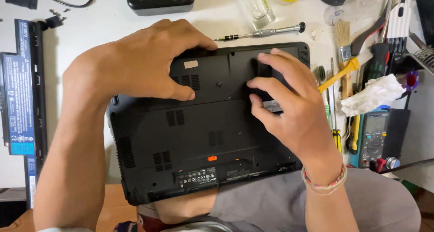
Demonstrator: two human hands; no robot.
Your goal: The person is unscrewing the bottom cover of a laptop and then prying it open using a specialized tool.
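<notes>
Resting bottom-up across the person's lap and the white table's (217,24) near edge, the matte black laptop (203,137) carries both hands: left hand (135,62) spread flat, fingers loosely curled on its vented plastic panel; right hand (289,105) with bent fingertips pressing its right side. A slim screwdriver (262,32) lies just beyond its far edge.

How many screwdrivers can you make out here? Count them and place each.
2 clear ones: a silver precision screwdriver on the table beyond the upturned black laptop, and a yellow-handled screwdriver right of the right hand. The tool clutter may hide more.
</notes>
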